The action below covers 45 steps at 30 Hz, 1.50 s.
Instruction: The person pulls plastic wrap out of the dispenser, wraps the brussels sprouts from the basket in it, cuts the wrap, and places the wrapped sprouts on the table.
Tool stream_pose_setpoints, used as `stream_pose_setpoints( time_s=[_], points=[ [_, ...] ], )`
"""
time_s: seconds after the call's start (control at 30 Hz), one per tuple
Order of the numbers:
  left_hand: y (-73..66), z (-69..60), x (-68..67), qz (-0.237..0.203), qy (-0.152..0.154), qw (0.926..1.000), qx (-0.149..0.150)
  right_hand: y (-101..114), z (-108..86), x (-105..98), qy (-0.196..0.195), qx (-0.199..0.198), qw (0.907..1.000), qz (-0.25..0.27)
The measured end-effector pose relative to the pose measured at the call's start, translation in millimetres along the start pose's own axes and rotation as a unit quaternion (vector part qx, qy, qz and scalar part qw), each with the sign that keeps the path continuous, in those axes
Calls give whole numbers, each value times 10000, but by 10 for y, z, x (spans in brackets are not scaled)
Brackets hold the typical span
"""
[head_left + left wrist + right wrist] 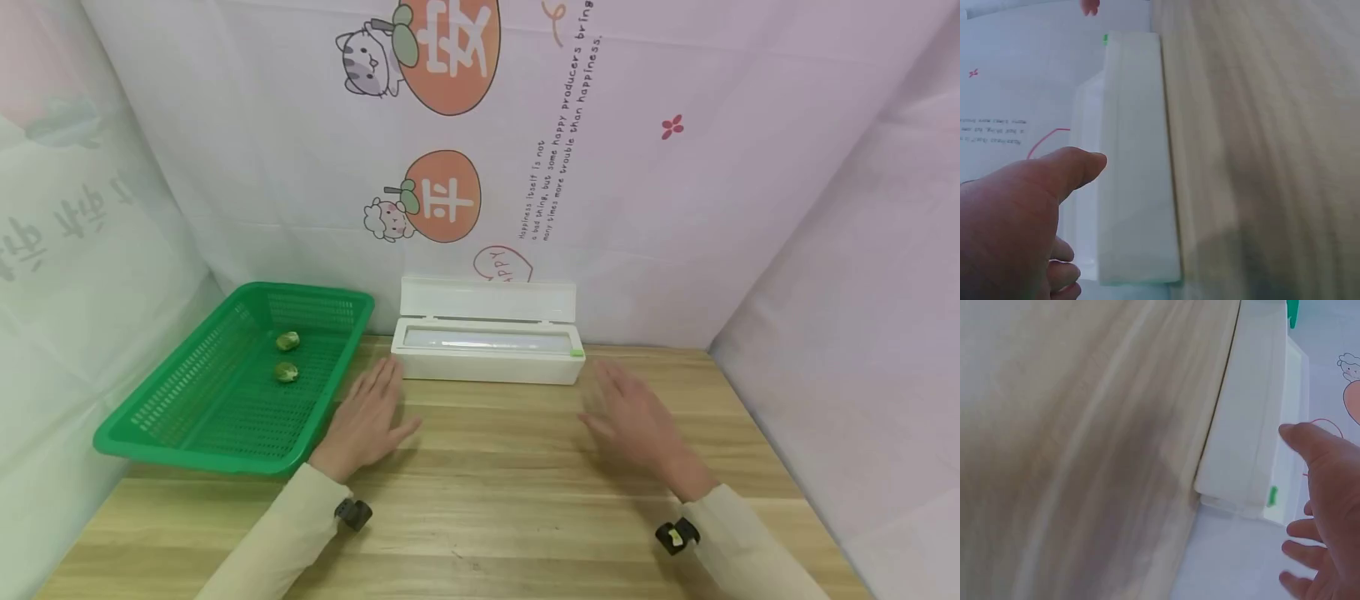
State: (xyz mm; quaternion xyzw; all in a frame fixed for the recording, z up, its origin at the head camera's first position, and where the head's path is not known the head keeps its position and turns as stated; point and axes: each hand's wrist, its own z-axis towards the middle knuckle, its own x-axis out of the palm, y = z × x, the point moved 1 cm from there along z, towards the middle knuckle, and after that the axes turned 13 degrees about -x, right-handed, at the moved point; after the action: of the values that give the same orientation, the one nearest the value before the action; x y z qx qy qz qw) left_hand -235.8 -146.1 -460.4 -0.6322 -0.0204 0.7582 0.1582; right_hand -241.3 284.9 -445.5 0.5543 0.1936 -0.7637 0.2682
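A long white box, which looks like a cling film dispenser, stands against the back wall with its lid raised. Through the top a shiny pale roll shows, and a small green tab sits at the right corner. My left hand is at the box's left end with fingers extended and thumb spread; whether the fingertips touch it I cannot tell. Off the right end, my right hand, slightly blurred, also has its fingers extended and holds nothing. Both wrist views show the box beyond the thumb.
Left of the box lies a green plastic basket with slotted sides. Inside are two small green-brown round vegetables, possibly Brussels sprouts. Printed white cloth encloses the wooden table at the back and both sides.
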Motion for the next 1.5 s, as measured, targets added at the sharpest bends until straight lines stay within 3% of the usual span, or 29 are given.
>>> stream_pose_setpoints(
  time_s=[0.1, 0.3, 0.47, 0.53, 0.77, 0.93, 1.13, 1.5],
  points=[
    [-65, 73, -145, 144, -89, 9998, 91, -34, 61, -89, -277, -191, 9993, 174],
    [-132, 292, -442, 195, -66, 9997, 110, -98, 291, -276, -668, -791, 9945, -133],
    [-159, 488, -559, 77, -25, 9998, 172, -162, 531, -348, -855, -1334, 9871, -235],
    [-163, 569, -559, 32, -39, 9997, 237, -174, 608, -358, -762, -1439, 9864, -228],
    [-184, 870, -518, 94, 123, 9996, 225, -180, 812, -357, 95, -1282, 9916, -149],
    [-155, 1018, -535, 47, 152, 9992, 361, -183, 943, -316, 385, -1302, 9907, -89],
    [-85, 1103, -482, 123, 225, 9982, 537, -225, 1048, -261, 727, -1200, 9901, 5],
    [-10, 1139, -388, 212, 148, 9975, 655, -299, 1127, -194, 913, -1299, 9858, 549]
  ],
)
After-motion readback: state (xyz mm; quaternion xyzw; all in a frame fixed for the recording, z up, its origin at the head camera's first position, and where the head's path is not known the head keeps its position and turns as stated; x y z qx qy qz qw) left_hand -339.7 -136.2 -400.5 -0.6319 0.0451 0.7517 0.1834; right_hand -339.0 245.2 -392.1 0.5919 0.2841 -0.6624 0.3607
